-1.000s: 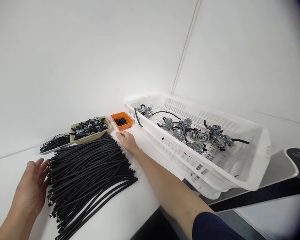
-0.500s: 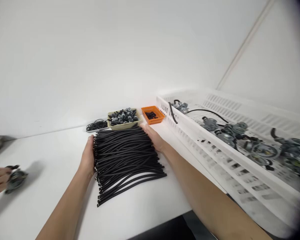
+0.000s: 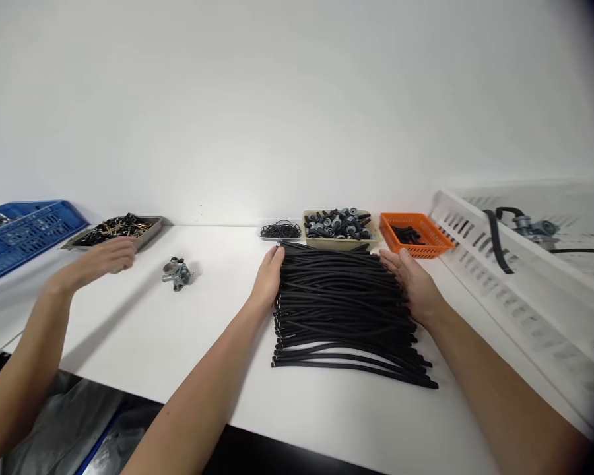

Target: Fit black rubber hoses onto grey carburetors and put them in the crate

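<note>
A wide layer of black rubber tubes (image 3: pixel 344 303) lies side by side on the white table, their left ends roughly lined up. My left hand (image 3: pixel 268 276) rests against the left ends with its fingers pressed together. Against the right ends, my right hand (image 3: pixel 413 282) is held with its fingers extended and slightly apart, thumb up. The lowest tubes bow away from the rest and stick out farther right. Behind the layer stand a cream tray (image 3: pixel 376 239) of black and grey fittings and a small tray of thin black rings (image 3: pixel 280 229).
An orange basket (image 3: pixel 438 249) holds black pieces; a white crate (image 3: pixel 539 290) with metal parts and a hanging tube stands right. A carburetor (image 3: pixel 178 273) lies left. Another person's hand (image 3: pixel 103 256) is near a grey tray (image 3: pixel 153 231); a blue crate (image 3: pixel 39 227) is far left.
The view has swung left, bringing the blue crate and grey tray into sight. The other person's hand has let go of the carburetor. My hands remain at the tube ends.
</note>
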`<act>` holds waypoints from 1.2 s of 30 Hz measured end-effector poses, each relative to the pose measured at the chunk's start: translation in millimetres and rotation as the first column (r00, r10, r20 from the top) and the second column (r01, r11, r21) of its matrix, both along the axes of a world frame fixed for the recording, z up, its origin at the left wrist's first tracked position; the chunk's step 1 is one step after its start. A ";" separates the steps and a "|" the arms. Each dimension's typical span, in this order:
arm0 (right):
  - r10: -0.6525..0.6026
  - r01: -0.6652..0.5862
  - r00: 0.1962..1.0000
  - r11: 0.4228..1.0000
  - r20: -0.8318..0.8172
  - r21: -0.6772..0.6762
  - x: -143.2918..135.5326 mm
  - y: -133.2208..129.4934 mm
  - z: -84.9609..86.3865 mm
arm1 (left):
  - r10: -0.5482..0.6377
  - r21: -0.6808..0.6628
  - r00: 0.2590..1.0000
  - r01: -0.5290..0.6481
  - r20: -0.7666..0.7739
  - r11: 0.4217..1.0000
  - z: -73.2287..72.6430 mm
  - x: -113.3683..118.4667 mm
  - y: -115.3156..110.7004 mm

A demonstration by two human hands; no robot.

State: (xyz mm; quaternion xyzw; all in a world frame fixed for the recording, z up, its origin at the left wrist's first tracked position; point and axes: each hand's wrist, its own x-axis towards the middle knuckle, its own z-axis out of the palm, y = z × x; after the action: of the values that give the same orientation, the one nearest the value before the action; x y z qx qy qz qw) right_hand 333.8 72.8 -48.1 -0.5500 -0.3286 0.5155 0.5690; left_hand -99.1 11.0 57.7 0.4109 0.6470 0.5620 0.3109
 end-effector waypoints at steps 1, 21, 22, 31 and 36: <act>-0.034 0.034 0.999 0.999 0.009 -0.009 -1.6 -0.5 1.6 | -0.058 0.002 0.998 0.058 -0.012 0.998 -16.2 27.9 7.3; -0.144 0.144 0.990 0.990 0.001 0.001 -9.1 -1.0 7.3 | 0.462 0.087 0.863 -0.454 -0.206 0.887 -79.6 -64.6 -6.0; -0.143 0.143 0.990 0.990 0.001 0.001 -9.3 -1.5 8.0 | 0.467 0.036 0.865 -0.469 -0.185 0.883 -82.8 -77.2 -7.6; -0.127 0.127 0.992 0.992 0.019 0.003 -8.7 -2.8 9.4 | 0.298 -0.213 0.952 -0.277 0.072 0.937 -92.0 -123.0 7.9; -0.125 0.125 0.992 0.992 0.033 -0.004 -4.8 0.7 4.2 | 0.264 -0.233 0.948 -0.221 0.176 0.947 -91.0 -127.7 12.3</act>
State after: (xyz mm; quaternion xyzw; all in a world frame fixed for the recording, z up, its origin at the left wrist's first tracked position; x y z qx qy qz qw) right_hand 329.0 73.5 -43.9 -0.5795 -0.3012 0.4709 0.5931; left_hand -226.8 23.3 -33.3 0.2328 0.7131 0.5639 0.3456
